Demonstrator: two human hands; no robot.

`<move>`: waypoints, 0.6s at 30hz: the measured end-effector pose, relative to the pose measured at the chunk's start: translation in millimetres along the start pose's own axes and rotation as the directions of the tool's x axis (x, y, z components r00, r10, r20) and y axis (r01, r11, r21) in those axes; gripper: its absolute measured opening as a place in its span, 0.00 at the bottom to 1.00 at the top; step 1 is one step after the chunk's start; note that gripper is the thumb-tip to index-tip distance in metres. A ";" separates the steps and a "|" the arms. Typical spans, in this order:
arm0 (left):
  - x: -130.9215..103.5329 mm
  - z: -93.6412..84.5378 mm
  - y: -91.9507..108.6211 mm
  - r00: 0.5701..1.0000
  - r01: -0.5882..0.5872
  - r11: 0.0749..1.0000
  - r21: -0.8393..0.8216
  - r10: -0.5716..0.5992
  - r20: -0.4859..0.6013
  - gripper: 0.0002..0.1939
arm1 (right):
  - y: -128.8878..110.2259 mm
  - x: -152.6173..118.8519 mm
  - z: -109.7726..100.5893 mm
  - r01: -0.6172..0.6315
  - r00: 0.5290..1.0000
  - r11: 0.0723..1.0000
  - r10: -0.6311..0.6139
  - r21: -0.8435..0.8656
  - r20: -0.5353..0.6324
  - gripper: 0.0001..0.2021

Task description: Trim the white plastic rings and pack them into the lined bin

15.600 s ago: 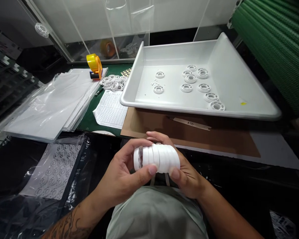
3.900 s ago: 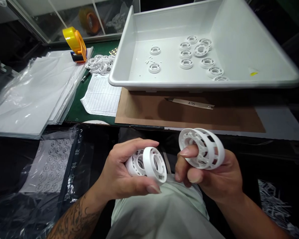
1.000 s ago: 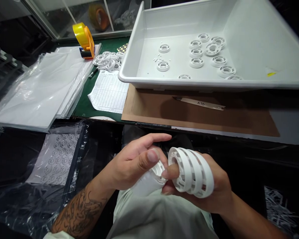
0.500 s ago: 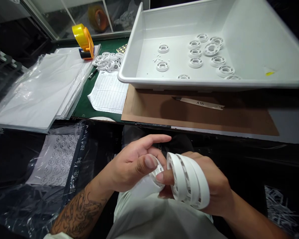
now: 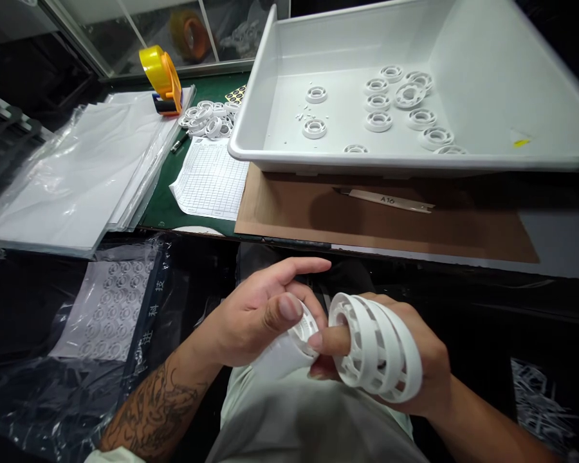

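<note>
while the right hand (image 5: 422,354) wears a row of white rings (image 5: 369,341) threaded over one straight finger, its fingertip meets a single white ring (image 5: 307,335) in the left hand (image 5: 258,321); how closed its other fingers are, i cannot tell. the left hand is half curled round that ring, thumb against it, index finger pointing out. both are on the near side of the desk (image 5: 160,209), before a brown board (image 5: 294,212) bearing a cutter marked a16 (image 5: 388,200). farther off, a white tray (image 5: 309,158) contains loose rings (image 5: 379,127).
</note>
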State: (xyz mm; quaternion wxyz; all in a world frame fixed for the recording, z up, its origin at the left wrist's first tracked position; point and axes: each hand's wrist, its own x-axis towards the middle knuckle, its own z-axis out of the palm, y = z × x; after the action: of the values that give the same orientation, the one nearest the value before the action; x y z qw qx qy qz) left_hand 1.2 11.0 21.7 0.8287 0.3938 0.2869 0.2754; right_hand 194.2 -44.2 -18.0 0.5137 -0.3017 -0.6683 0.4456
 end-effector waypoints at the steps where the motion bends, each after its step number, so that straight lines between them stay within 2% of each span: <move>1: -0.2 -0.6 -0.4 1.000 0.003 1.000 -0.008 -0.003 0.007 0.38 | -0.4 0.9 -0.5 0.027 1.000 1.000 -0.027 0.015 0.003 0.10; 4: -2.7 -3.2 -1.2 0.999 -0.047 0.998 0.043 0.047 0.005 0.40 | -5.2 4.3 -2.1 0.050 0.998 0.998 -0.050 -0.023 0.031 0.15; 6: -5.6 -4.4 -1.0 0.981 -0.176 0.954 0.244 0.191 -0.042 0.46 | -9.4 6.1 -2.5 0.063 0.998 0.997 -0.062 -0.038 0.027 0.14; 8: -9.0 -4.0 -0.1 0.918 -0.319 0.794 0.516 0.395 -0.040 0.56 | -12.6 7.3 -2.5 0.068 0.998 0.996 -0.068 -0.054 -0.005 0.15; 10: -12.3 -1.7 0.9 0.848 -0.394 0.601 0.696 0.530 0.023 0.63 | -14.1 8.1 -2.8 0.056 0.998 0.995 -0.059 -0.088 -0.032 0.17; 12: -15.0 1.5 1.5 0.824 -0.401 0.505 0.765 0.564 0.060 0.68 | -13.7 8.4 -3.6 0.068 0.997 0.991 -0.072 -0.116 -0.025 0.19; 15: -16.9 5.7 1.7 0.828 -0.393 0.472 0.789 0.556 0.080 0.73 | -11.8 8.7 -4.2 0.120 0.993 0.987 -0.119 -0.111 0.019 0.18; 18: -16.8 7.0 2.7 0.815 -0.414 0.410 0.813 0.564 0.131 0.79 | -10.4 9.2 -3.2 0.121 0.992 0.989 -0.118 -0.082 0.042 0.11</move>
State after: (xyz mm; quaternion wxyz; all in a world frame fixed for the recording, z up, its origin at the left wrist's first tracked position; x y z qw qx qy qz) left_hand -6.1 -2.5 31.9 0.4082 0.7696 0.3186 0.3736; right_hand 195.1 -39.8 -4.5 0.5137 -0.2741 -0.7129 0.3908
